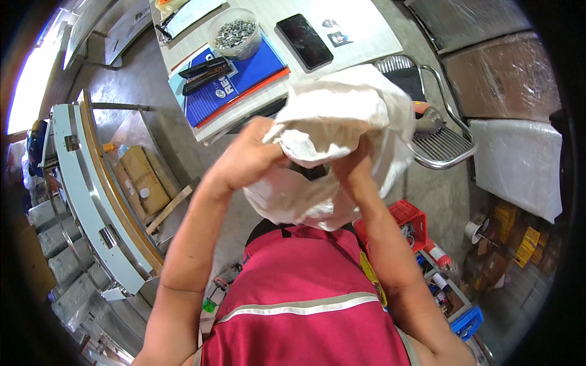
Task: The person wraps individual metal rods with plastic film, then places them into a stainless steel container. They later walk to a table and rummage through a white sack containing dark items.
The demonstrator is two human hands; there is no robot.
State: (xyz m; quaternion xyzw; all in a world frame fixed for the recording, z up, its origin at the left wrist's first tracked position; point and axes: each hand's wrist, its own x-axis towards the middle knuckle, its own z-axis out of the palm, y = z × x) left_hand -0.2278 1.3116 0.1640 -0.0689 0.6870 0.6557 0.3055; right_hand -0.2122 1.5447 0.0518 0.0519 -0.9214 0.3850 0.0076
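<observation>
A white woven sack (342, 91) hangs in front of me with its mouth open toward me. My left hand (250, 154) is closed on the left side of the sack's rim, the fabric bunched in its fingers. My right hand (355, 163) reaches down inside the mouth. Its fingers are hidden by the sack, so I cannot see whether they hold anything. Something dark shows in the opening between the two hands, too little of it to name.
Beyond the sack, a white table (372, 30) carries a phone (304, 41), a blue book (259, 64), black staplers (207, 76) and a tub (245, 51) of small metal parts. A metal chair (448, 160) stands right, a red crate (397, 210) below it. Long light-blue panels (91, 195) stand left.
</observation>
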